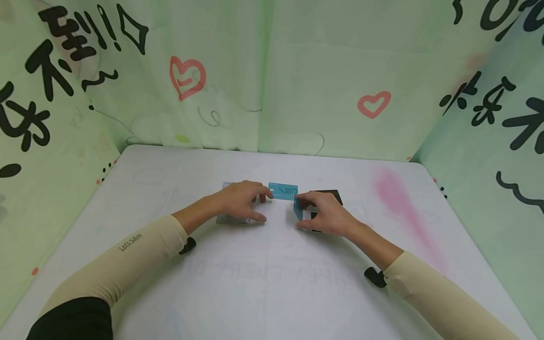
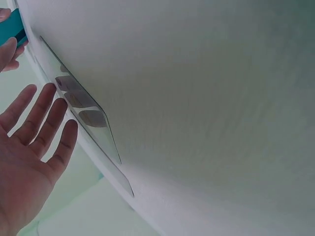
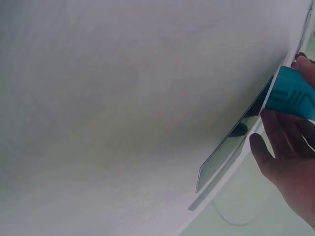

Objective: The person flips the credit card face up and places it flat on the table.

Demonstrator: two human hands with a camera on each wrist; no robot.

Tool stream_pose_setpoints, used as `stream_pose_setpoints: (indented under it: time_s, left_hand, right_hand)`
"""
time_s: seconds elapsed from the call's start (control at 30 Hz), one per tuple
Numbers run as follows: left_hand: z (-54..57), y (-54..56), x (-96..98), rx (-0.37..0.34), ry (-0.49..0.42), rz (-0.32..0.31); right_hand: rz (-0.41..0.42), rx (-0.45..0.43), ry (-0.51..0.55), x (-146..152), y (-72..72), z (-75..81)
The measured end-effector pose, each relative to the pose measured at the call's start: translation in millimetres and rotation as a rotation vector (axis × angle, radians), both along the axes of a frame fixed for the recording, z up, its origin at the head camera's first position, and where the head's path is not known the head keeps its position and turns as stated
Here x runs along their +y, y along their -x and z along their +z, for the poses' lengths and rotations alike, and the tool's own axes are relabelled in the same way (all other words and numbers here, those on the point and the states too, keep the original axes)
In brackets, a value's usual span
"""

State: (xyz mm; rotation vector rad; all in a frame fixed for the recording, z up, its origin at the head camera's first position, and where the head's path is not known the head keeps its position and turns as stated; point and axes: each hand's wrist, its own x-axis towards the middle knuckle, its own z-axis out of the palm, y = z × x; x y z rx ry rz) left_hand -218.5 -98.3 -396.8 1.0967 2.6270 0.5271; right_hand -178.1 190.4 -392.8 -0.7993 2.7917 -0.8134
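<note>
My right hand (image 1: 327,212) pinches a blue plastic card (image 1: 298,208) that stands on edge between thumb and fingers. Just behind it is a second blue card (image 1: 282,190) with large "VIP" letters, its near right corner close to the pinched one. My left hand (image 1: 242,198) reaches in from the left, fingertips right at the lettered card's left edge. In the left wrist view its fingers (image 2: 47,123) are spread and straight, with nothing between them. Beneath the left hand lies a grey flat plate (image 1: 229,219), mostly covered. Under the right hand is a black flat piece (image 1: 335,194), partly hidden.
A white-covered table (image 1: 263,283) spreads around the hands, with a pink stain (image 1: 403,212) at the right. Green cloth walls (image 1: 314,71) with black writing and red hearts enclose it. A glossy thin plate (image 2: 88,110) mirrors the fingers in the left wrist view.
</note>
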Motion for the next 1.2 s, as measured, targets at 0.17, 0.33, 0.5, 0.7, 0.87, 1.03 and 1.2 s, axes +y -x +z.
stream_pose_setpoints:
  time_s: [0.17, 0.33, 0.5, 0.7, 0.87, 1.03, 1.2]
  left_hand:
    - [1.6, 0.0, -0.8, -0.02, -0.017, 0.007]
    - [1.9, 0.8, -0.6, -0.025, -0.019, 0.005]
    - [1.5, 1.5, 0.4, -0.034, -0.021, 0.013]
    - [2.7, 1.3, 2.3, -0.036, -0.024, 0.016]
    - [3.9, 1.3, 3.2, -0.044, -0.033, 0.014]
    - [4.0, 1.5, 4.1, -0.039, -0.037, 0.004]
    - [2.7, 2.1, 5.9, -0.031, -0.027, -0.004]
  right_hand:
    - [0.012, 0.012, -0.006, -0.2, 0.0, -0.7]
    - [0.022, 0.016, 0.0, -0.8, 0.1, -0.7]
    - [0.033, 0.028, 0.008, -1.8, -0.1, -1.6]
    - [0.032, 0.027, 0.001, -4.1, 0.2, -2.0]
    - [0.033, 0.024, -0.013, -5.1, 0.6, -3.2]
    - [0.034, 0.029, -0.015, -5.8, 0.0, -2.9]
    - [0.039, 0.029, -0.01, -6.5, 0.2, -3.3]
